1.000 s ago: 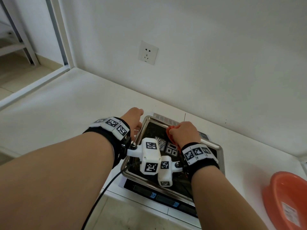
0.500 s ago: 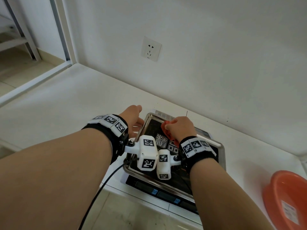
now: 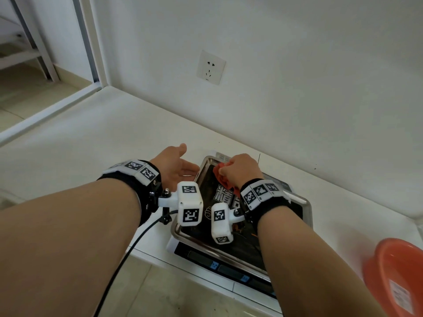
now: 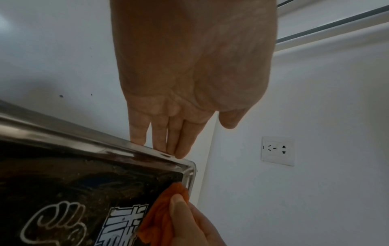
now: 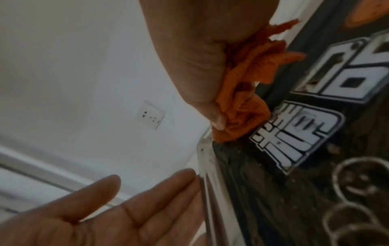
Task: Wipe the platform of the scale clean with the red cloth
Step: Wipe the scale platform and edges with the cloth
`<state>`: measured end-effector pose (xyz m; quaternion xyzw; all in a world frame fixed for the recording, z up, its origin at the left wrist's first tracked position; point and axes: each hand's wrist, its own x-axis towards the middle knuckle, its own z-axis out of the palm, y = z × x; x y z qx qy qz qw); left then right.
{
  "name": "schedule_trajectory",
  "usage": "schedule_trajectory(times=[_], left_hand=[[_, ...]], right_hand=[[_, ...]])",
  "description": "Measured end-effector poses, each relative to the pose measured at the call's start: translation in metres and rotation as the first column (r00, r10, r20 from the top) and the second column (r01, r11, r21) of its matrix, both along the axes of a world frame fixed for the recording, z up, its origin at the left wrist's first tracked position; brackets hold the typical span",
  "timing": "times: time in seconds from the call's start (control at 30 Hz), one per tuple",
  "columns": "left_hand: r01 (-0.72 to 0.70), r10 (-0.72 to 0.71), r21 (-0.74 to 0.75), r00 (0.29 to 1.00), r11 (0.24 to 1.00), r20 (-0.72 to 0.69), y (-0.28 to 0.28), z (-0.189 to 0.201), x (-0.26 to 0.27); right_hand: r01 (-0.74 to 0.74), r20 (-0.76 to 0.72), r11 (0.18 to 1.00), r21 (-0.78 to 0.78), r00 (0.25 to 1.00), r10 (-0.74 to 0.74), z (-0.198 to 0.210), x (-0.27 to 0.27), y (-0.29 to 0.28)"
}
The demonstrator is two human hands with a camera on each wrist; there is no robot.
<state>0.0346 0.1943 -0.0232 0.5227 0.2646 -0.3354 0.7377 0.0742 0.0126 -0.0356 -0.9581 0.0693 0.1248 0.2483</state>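
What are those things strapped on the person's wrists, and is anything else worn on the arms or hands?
Both forearms are bare, with no sleeves or gloves. The left hand and right hand each have a black wristband topped with white tiles bearing black square codes. A white boxy camera block with the same codes juts from each band. A black cable trails from the left one.

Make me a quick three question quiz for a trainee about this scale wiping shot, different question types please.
1. True or false: the left hand grips the red cloth.
2. Where on the platform is the cloth working? A) far left corner B) near right corner C) centre
3. Fill in: the left hand's straight fingers rest against the platform's raised metal ____.

Key
1. False; the right hand grips it.
2. A
3. rim
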Motion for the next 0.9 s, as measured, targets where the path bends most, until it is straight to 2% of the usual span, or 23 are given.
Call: schedule_trajectory(times=[0.1,0.23,0.37,0.47,0.53,0.67,0.8,0.9], left_hand=[[0.037,-0.037,-0.008,0.999,0.999,0.012,0.003,-0.003,0.001],[0.049,-0.049,0.008,0.999,0.999,-0.011,0.002,-0.001,0.000],[0.082,-0.082,0.002,0.996,0.997,-0.019,0.007,-0.005,0.003],[0.093,-0.093,-0.006,0.996,0.996,-0.008,0.008,-0.007,0.003],[0.085,-0.085,-0.009,0.996,0.996,0.005,0.009,-0.006,0.003],[0.050,-0.049,-0.024,0.999,0.998,0.021,0.010,-0.002,0.002],[0.035,-0.035,-0.031,0.999,0.999,0.013,0.009,0.000,0.000],[0.034,-0.034,-0.039,0.999,0.999,0.008,0.008,0.001,0.000]], right_hand=[[0.015,-0.030,0.999,0.041,0.999,-0.014,0.005,0.004,-0.004],[0.051,0.020,0.987,-0.151,0.999,-0.049,0.006,0.002,-0.009],[0.036,0.045,0.986,-0.161,0.999,-0.029,0.003,0.002,0.009],[-0.046,0.040,0.990,-0.136,0.998,0.052,0.002,0.007,0.023],[-0.160,0.014,0.976,-0.148,0.986,0.164,0.005,0.007,0.028],[-0.341,-0.142,0.926,-0.163,0.937,0.320,0.021,0.008,0.020],[-0.241,-0.015,0.948,-0.207,0.970,0.243,0.023,0.014,0.011],[-0.159,0.016,0.967,-0.197,0.986,0.165,0.010,0.010,0.020]])
